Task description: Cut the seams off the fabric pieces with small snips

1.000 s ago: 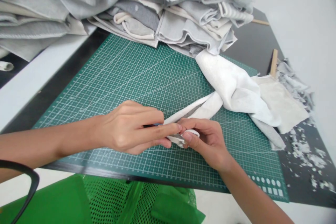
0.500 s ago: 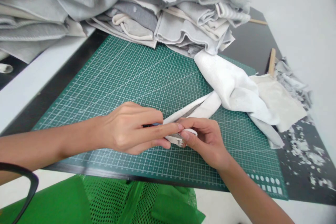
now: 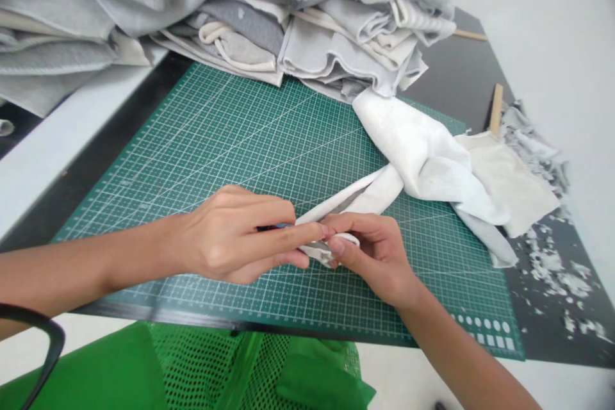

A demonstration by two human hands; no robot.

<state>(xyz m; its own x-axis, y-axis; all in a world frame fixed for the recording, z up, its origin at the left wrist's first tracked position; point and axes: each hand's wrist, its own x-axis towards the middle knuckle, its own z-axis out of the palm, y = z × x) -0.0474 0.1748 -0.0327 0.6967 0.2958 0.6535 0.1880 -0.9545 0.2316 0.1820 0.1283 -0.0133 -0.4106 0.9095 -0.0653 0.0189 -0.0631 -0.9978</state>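
Observation:
Both hands meet over the front part of the cutting mat (image 3: pixel 230 122). My right hand (image 3: pixel 377 253) pinches the folded edge of a white cloth (image 3: pixel 365 195) between thumb and fingers. From the left, my left hand (image 3: pixel 245 234) closes on the same edge, its index finger reaching to the right fingertips. A small dark and blue thing (image 3: pixel 273 227) shows between the left fingers; its kind is mostly hidden. The cloth's narrow, folded part runs from the hands up to its wide, crumpled part on the mat's right side.
Large stacks of grey and white folded fabric (image 3: pixel 336 45) line the back. At right lie a cream cloth piece (image 3: pixel 514 182), a wooden stick (image 3: pixel 496 109) and scattered white scraps (image 3: pixel 552 262) on the dark table. Green mesh material (image 3: pixel 202 365) hangs below the front edge.
The view has shifted slightly. Both hands keep nearly the same grip on the cloth edge, with only a tiny movement of the fingers.

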